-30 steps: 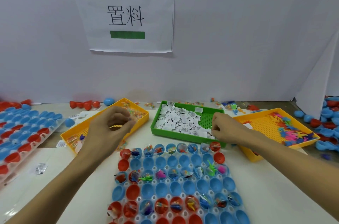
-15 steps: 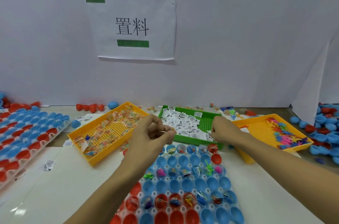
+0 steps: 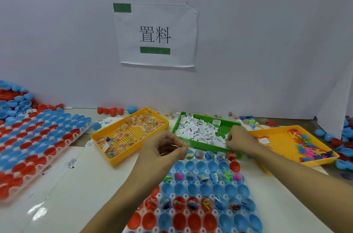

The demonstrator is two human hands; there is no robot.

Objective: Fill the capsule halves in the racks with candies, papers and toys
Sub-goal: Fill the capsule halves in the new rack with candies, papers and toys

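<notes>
Roughly half-filled: in the rack [image 3: 200, 206] under the left hand [image 3: 162, 148], which pinches wrapped candies [image 3: 184, 146], filled rows alternate with empty ones. Right hand [image 3: 238, 140], just beyond the rack's far edge, pinches papers [image 3: 198, 131].

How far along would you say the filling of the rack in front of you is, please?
Partly done. In the near rack, three rows already hold candies, papers or toys; the rows between and the nearest ones look empty. In hand: the left hand pinches a candy above the far row, and the right hand picks at papers in the green tray. The side rack looks unfilled.
</notes>
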